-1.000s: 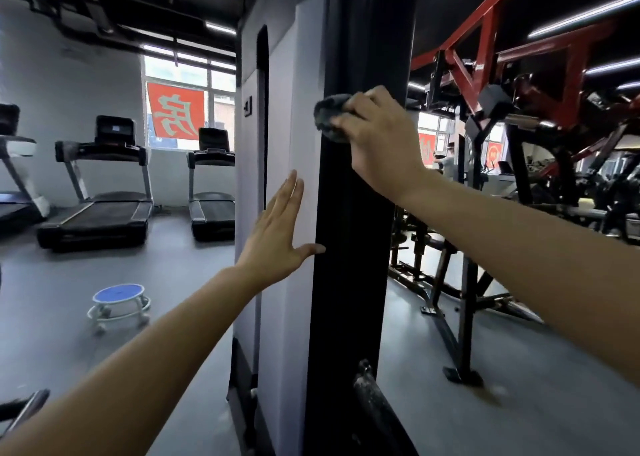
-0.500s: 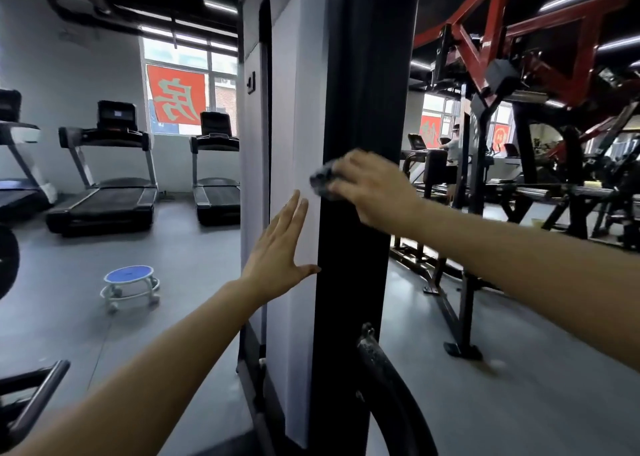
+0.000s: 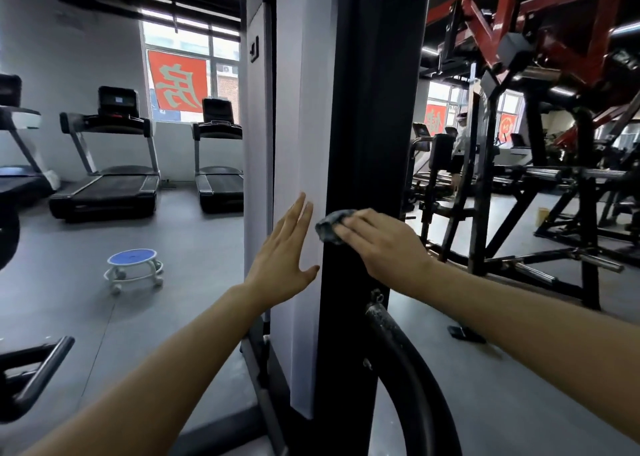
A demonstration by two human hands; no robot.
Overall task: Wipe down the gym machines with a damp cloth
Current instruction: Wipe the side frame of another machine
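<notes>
No. 1, left hand [image 3: 284, 258]: fingers straight and slightly apart, holding nothing, laid flat on the pale panel [image 3: 304, 109] of the machine as a brace. No. 2, cloth [image 3: 330, 227]: dark grey, bunched, pressed to the left edge of the black upright [image 3: 374, 126], just beside its seam with the pale panel. No. 3, right hand [image 3: 384, 247]: fingers curled over the cloth, clamping it against the metal. No. 4, curved black bar [image 3: 412, 369]: scuffed whitish near its top, with a bolt fitting above it, directly below the right hand. Hazards, as judged: the brace could skid on the smooth panel if weight leans into it. The cloth is wadded small and covers only a narrow strip, so a pass may leave the seam and the upright's broad face unwiped. It could also squirm out from under the fingers under pressure. A downward stroke risks the knuckles meeting the bolt and the bar. Not determinable: whether the cloth is damp; how much of it lies under the palm; the right thumb, hidden; the upright's top and foot, cut off by the frame; its far side; the kind of machine. At far right, the red-framed rig [image 3: 554, 22] and a pale-clad figure [image 3: 462, 137] beyond it are too dim and small to itemise.
</notes>
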